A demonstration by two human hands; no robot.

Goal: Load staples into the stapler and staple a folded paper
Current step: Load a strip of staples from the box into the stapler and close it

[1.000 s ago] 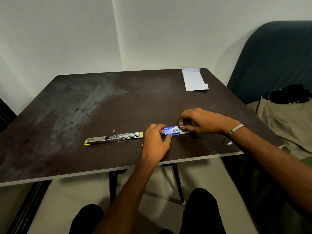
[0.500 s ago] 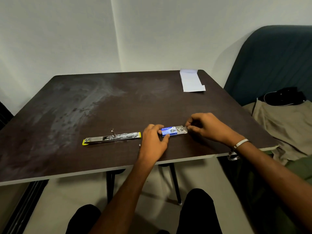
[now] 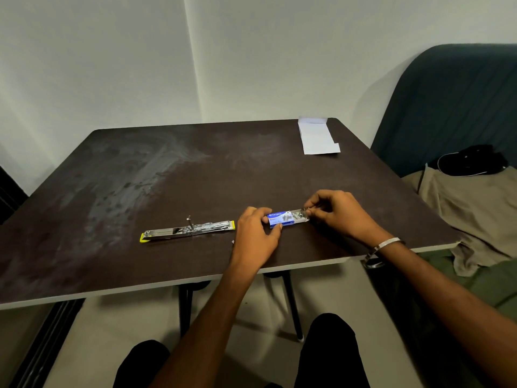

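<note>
A metal stapler with yellow ends lies flat and swung fully open on the dark table, left of my hands. My left hand pinches a small blue staple box against the tabletop. The box's inner tray is slid out to the right, and my right hand pinches its end. A folded white paper lies at the far right corner of the table, apart from both hands.
A dark teal sofa stands right of the table, with beige cloth and a black item on it. The table's near edge runs just below my wrists. White walls stand behind.
My right hand has drawn back to the right, pulling the inner tray further out of the blue box. The left hand stays on the box and the stapler has not moved.
</note>
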